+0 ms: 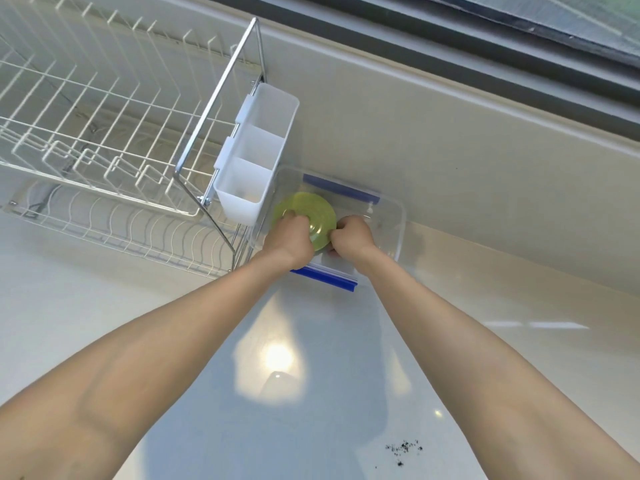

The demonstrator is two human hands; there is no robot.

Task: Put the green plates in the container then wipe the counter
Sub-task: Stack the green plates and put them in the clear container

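A green plate (311,211) is held tilted over the clear plastic container (394,220), which has blue clips on its near and far sides. My left hand (289,237) grips the plate's left edge. My right hand (353,235) grips its right edge, with fingers curled under it. Both hands are inside the container's opening. I cannot tell whether more than one plate is stacked there. The container stands on the white counter (311,393) against the back wall.
A white wire dish rack (104,133) with a white plastic cutlery holder (256,150) stands just left of the container. Dark crumbs (403,448) lie on the counter at the near right. A window frame runs along the top right.
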